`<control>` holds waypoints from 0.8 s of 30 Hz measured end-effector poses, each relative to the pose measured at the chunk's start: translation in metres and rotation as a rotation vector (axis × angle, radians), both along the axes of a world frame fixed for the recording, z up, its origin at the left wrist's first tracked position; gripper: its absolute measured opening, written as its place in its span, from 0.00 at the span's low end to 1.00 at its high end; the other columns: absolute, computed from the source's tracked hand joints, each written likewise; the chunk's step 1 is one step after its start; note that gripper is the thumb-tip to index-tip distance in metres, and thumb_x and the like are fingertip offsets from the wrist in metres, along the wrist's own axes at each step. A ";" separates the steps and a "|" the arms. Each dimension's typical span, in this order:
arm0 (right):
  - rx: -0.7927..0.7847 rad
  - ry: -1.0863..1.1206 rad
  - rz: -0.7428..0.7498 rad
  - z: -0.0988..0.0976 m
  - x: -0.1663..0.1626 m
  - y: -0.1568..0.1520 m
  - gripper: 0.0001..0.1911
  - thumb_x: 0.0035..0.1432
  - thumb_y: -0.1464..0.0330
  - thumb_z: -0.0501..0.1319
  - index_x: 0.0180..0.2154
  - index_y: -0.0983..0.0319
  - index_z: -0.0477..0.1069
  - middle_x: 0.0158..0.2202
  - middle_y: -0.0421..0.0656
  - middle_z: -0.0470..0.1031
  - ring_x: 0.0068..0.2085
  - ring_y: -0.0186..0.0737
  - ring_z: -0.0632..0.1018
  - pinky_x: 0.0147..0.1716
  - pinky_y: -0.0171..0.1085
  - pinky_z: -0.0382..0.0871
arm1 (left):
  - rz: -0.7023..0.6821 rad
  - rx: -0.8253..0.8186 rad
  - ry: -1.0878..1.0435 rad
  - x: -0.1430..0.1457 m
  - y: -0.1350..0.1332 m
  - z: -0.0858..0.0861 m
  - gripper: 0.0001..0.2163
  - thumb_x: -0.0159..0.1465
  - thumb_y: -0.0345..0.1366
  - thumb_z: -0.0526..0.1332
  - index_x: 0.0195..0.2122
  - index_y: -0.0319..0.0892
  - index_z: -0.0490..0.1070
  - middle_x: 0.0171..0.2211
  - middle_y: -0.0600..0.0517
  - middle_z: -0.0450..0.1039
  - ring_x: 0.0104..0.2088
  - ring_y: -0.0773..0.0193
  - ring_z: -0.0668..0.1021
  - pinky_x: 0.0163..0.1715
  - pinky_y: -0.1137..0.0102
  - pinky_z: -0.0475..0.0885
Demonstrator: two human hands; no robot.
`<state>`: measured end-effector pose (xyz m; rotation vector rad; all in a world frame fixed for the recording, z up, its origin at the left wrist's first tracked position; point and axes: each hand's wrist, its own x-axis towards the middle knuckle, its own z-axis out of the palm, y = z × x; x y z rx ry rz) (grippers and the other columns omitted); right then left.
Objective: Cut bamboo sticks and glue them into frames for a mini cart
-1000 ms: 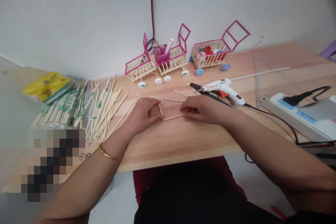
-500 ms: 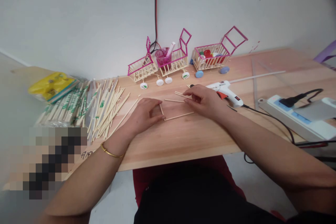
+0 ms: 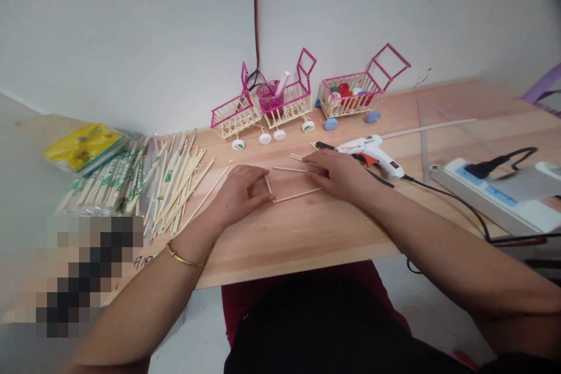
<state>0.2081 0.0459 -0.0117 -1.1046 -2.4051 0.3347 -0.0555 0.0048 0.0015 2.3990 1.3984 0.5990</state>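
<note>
My left hand (image 3: 239,193) grips a short wooden stick (image 3: 269,186) by its two ends, between thumb and forefinger, low over the wooden table. From its near end a longer wooden stick (image 3: 295,195) runs right, towards my right hand (image 3: 337,175). The right fingers are bent together around the ends of thin sticks; another stick (image 3: 287,169) pokes out to the left from under them. Just beyond that hand lies a white glue gun (image 3: 383,158) with an orange trigger. The right fingertips are partly hidden.
Loose sticks (image 3: 186,187) and packs of wrapped chopsticks (image 3: 109,178) lie at left. Small stick-built carts (image 3: 236,120) with round wheels line the wall, one holding a pink-stained cup (image 3: 269,99). A power strip (image 3: 499,193) with cords sits at right.
The right hand has settled lower over the sticks, its fingers flatter and closer together. My left hand keeps its grip on the short stick. The whole view has shifted slightly.
</note>
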 end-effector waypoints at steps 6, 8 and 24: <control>0.033 -0.089 -0.005 0.001 -0.001 -0.003 0.13 0.60 0.70 0.55 0.45 0.63 0.73 0.43 0.49 0.77 0.42 0.46 0.77 0.40 0.41 0.70 | 0.000 -0.006 0.000 0.000 0.000 0.000 0.22 0.57 0.45 0.65 0.51 0.42 0.70 0.48 0.44 0.74 0.50 0.51 0.73 0.52 0.55 0.67; 0.052 -0.102 -0.017 0.002 -0.003 -0.005 0.14 0.61 0.70 0.55 0.46 0.62 0.73 0.43 0.49 0.77 0.42 0.46 0.78 0.39 0.41 0.70 | 0.002 -0.010 0.004 0.000 0.000 0.000 0.22 0.57 0.45 0.65 0.51 0.42 0.70 0.48 0.44 0.74 0.50 0.51 0.73 0.52 0.54 0.67; 0.026 -0.243 -0.125 0.012 -0.007 -0.011 0.13 0.64 0.68 0.53 0.41 0.63 0.74 0.40 0.49 0.78 0.40 0.45 0.77 0.34 0.38 0.66 | 0.006 0.001 0.006 0.001 -0.001 0.001 0.22 0.57 0.45 0.65 0.51 0.42 0.70 0.48 0.44 0.74 0.49 0.50 0.74 0.51 0.53 0.68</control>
